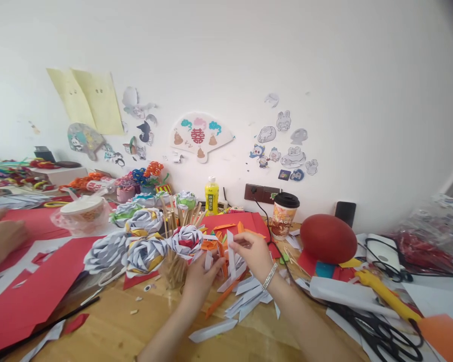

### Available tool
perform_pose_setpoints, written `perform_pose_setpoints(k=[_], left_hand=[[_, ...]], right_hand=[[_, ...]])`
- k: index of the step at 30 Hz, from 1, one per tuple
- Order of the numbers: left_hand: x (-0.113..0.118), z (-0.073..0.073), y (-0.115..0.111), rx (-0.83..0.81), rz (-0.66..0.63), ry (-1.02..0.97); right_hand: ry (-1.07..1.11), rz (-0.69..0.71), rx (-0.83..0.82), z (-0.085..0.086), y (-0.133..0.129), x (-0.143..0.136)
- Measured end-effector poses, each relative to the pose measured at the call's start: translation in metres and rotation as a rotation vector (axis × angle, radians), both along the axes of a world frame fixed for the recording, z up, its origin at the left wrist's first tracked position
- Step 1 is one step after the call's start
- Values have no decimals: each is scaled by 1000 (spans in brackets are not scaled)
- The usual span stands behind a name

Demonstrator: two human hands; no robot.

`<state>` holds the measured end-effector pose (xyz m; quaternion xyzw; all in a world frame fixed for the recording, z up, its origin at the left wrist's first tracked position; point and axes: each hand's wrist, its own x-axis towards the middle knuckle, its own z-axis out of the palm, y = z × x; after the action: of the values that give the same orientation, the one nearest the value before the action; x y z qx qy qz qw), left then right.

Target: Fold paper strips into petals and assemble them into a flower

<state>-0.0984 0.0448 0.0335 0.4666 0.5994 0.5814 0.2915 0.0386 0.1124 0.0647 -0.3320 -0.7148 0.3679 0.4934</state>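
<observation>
My right hand (254, 255), a silver bracelet at its wrist, pinches an upright white folded paper strip (231, 259) between thumb and fingertips. Close beside it, my left hand (201, 277) has its fingers closed around a small white folded paper piece (208, 261). Just behind and between the hands lie orange folded paper strips (212, 244). A white and red folded paper flower (186, 240) stands right above my left hand, by a bundle of wooden sticks (171, 271). Loose white paper strips (251, 296) are piled below my right hand.
Several paper flowers (145, 254) and red sheets (49, 286) fill the left, where another person's hand (7, 239) rests. A yellow-labelled bottle (212, 196) and lidded cup (285, 216) stand by the wall. A red balloon (328, 239) and black scissors (377, 332) lie right.
</observation>
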Motion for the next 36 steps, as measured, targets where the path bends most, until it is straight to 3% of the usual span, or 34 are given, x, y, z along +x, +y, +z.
perform_pose_setpoints(k=[4,8,12,15,21,26,36], left_hand=[[4,1,-2,16,-74,126],[10,-1,-5,20,-145,215],[28,2,-13,53,-217,370],[52,0,-22,44,-303,413],[91,-13,-35,10,-522,476],[91,-19,-37,43,-562,522],[84,-17,-40,90,-703,557]], right_hand=[[25,-27,-22,-8,-15,-5],[32,11,27,-17,-24,8],[-77,34,188,-15,-38,37],[-154,-42,257,-17,-55,67],[-171,-182,213,-48,-89,108],[-197,-158,313,-61,-98,113],[-168,-116,419,-59,-104,112]])
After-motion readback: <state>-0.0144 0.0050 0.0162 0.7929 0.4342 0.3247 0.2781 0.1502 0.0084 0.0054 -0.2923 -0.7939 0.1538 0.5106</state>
